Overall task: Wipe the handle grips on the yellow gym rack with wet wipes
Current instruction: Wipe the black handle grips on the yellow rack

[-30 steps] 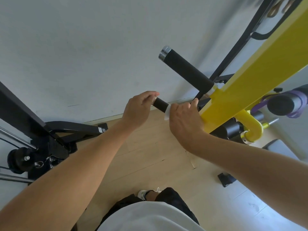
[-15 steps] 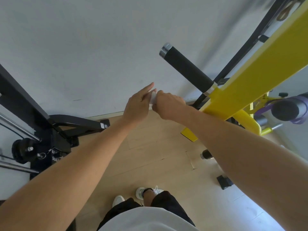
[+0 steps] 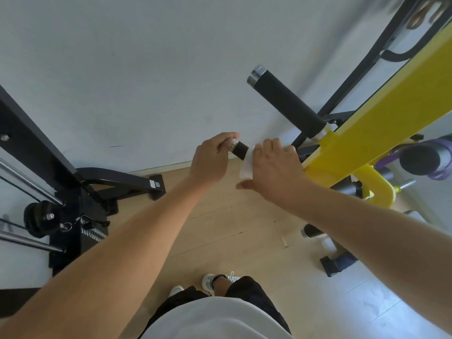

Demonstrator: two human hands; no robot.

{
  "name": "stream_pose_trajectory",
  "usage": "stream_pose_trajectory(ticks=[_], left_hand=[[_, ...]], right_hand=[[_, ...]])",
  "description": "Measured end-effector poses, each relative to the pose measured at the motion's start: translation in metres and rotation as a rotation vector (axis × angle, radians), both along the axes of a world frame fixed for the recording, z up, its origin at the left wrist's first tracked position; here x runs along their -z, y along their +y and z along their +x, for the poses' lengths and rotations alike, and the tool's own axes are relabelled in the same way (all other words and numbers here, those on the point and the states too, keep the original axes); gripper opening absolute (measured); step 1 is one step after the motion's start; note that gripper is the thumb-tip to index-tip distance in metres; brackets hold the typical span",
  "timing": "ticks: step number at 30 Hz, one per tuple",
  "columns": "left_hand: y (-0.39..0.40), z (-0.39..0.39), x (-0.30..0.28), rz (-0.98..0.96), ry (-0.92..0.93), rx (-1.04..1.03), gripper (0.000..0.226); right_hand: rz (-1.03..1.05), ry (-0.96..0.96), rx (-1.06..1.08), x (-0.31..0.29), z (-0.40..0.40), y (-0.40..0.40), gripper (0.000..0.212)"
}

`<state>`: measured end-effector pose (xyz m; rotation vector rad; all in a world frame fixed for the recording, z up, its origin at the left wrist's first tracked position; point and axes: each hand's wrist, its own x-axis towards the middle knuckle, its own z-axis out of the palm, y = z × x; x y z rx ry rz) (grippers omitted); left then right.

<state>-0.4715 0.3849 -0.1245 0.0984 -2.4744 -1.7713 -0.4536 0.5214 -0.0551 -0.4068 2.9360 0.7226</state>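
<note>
Two hands work the lower handle grip, a short black tube, matte, with a metal cap at its free end. My left hand curls round that capped end, steadying it. My right hand wraps the thin white wet wipe round the grip's inner stretch, beside the yellow gym rack. I judge this the wiping stroke on the lower grip. Next I should twist and draw the wipe along it, then go to the longer upper grip, which looks untouched.
</note>
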Motion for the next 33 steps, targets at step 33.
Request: stream_pose_trajectory(ticks=[33], left_hand=[[-0.004, 0.009, -0.012, 0.073, -0.062, -0.002, 0.03]], right_hand=[[-0.193, 0.085, -0.089, -0.009, 0.015, -0.017, 0.024]])
